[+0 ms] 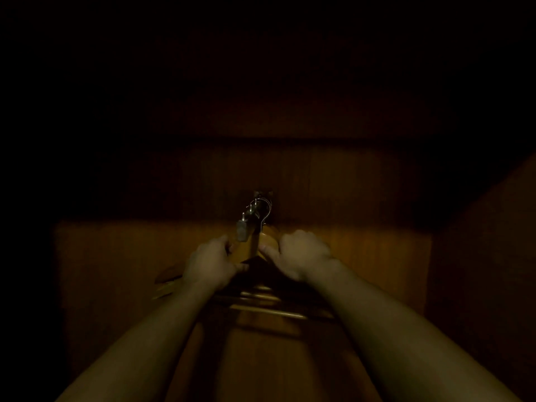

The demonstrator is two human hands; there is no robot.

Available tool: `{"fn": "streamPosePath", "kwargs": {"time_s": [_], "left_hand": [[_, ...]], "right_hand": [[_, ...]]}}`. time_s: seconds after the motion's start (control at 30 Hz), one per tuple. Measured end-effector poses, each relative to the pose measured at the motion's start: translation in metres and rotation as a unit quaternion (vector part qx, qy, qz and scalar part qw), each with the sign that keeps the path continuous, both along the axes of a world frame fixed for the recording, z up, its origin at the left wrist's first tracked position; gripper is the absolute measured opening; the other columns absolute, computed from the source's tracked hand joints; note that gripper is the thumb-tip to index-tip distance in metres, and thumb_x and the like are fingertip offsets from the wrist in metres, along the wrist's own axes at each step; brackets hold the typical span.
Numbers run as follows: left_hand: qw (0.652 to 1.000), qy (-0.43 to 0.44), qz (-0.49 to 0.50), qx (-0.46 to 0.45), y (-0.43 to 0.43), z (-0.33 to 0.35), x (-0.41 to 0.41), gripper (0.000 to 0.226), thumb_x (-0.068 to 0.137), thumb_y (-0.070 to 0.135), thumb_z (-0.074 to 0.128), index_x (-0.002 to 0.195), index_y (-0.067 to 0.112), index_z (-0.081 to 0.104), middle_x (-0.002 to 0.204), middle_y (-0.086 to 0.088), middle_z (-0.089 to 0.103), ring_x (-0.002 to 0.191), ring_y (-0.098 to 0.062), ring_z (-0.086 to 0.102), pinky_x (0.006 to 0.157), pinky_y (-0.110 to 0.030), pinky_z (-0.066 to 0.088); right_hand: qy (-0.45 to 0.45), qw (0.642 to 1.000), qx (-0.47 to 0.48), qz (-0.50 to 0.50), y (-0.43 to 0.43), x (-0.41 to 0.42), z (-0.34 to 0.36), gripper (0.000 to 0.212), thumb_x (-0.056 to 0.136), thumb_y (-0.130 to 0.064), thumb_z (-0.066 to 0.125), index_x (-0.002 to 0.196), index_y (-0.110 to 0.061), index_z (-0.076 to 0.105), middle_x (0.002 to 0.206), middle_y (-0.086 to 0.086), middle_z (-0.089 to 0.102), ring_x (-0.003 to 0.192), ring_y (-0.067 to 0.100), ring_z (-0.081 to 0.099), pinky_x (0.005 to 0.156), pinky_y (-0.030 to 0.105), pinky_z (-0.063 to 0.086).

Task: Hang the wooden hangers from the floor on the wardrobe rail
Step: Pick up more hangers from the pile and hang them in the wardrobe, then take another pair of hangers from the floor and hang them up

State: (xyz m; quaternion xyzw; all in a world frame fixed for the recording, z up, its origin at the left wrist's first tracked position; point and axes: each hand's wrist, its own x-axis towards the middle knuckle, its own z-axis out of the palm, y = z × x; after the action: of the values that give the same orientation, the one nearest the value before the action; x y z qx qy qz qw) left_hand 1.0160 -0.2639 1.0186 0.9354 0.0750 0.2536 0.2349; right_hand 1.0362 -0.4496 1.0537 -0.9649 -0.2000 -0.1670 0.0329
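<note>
The scene is very dark, inside a wooden wardrobe. The rail [254, 237] runs away from me toward the back panel, seen end-on. Metal hooks [262, 206] of several wooden hangers sit on it. My left hand [211, 262] and my right hand [303, 253] are both raised on either side of the rail, fingers closed on the shoulders of a wooden hanger [256, 264] at its top. Lower bars of several hangers [261, 303] show between my forearms. A metal clip [242, 230] hangs just left of the rail.
The wardrobe's wooden back panel [362, 250] faces me. A side wall [487, 256] rises on the right. Light-coloured hanger ends [166, 282] stick out left of my left wrist. Everything above and to the far left is black.
</note>
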Motion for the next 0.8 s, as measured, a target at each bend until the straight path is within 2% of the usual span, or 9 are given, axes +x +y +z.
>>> {"fn": "streamPosePath", "kwargs": {"time_s": [0.1,0.27,0.43,0.5,0.6,0.8], "left_hand": [[1.000,0.020,0.005,-0.005,0.005,0.001,-0.003,0.045,0.073,0.042,0.083,0.107,0.027,0.058,0.104,0.006,0.065,0.093,-0.015,0.063,0.083,-0.039,0.056],[0.997,0.061,0.043,0.035,0.015,0.005,-0.022,0.067,0.076,0.045,0.081,0.132,0.025,0.049,0.131,-0.003,0.052,0.122,-0.025,0.048,0.097,-0.042,0.048],[0.998,0.053,0.036,0.014,0.026,0.011,-0.054,0.076,0.074,0.049,0.079,0.138,0.026,0.046,0.135,-0.005,0.049,0.125,-0.027,0.046,0.100,-0.045,0.047],[0.998,0.045,0.034,0.009,0.035,0.014,-0.072,0.077,0.074,0.051,0.079,0.139,0.027,0.045,0.136,-0.005,0.049,0.125,-0.027,0.046,0.099,-0.044,0.048],[0.998,0.037,0.051,0.009,0.054,0.019,-0.101,0.079,0.073,0.057,0.076,0.140,0.027,0.045,0.138,-0.004,0.048,0.127,-0.027,0.046,0.099,-0.042,0.047],[0.991,0.046,0.125,0.014,0.110,0.020,-0.179,0.085,0.072,0.061,0.075,0.143,0.028,0.042,0.146,-0.005,0.044,0.133,-0.028,0.042,0.104,-0.044,0.045]], "right_hand": [[0.008,1.000,-0.021,-0.019,-0.005,-0.006,0.006,0.066,0.100,-0.069,0.027,0.097,-0.015,0.065,0.086,0.004,0.061,0.088,0.023,0.065,0.088,0.043,0.057],[0.000,0.999,-0.046,-0.027,-0.012,-0.025,0.008,0.060,0.100,-0.067,0.029,0.090,-0.017,0.060,0.083,0.002,0.057,0.085,0.022,0.061,0.086,0.041,0.056],[0.000,0.998,-0.063,-0.009,0.005,-0.053,0.007,0.062,0.099,-0.070,0.026,0.079,-0.019,0.055,0.085,0.002,0.057,0.081,0.021,0.056,0.079,0.037,0.050],[0.009,0.998,-0.055,0.007,0.017,-0.067,0.006,0.061,0.099,-0.070,0.026,0.082,-0.020,0.058,0.081,0.000,0.056,0.077,0.018,0.056,0.078,0.036,0.051],[0.012,0.998,-0.058,0.033,0.040,-0.086,0.003,0.066,0.099,-0.070,0.026,0.094,-0.018,0.066,0.082,0.001,0.059,0.082,0.020,0.060,0.084,0.040,0.055],[0.019,0.993,-0.055,0.103,0.105,-0.127,0.001,0.073,0.096,-0.075,0.023,0.092,-0.015,0.063,0.087,0.004,0.057,0.086,0.025,0.057,0.078,0.038,0.048]]}}
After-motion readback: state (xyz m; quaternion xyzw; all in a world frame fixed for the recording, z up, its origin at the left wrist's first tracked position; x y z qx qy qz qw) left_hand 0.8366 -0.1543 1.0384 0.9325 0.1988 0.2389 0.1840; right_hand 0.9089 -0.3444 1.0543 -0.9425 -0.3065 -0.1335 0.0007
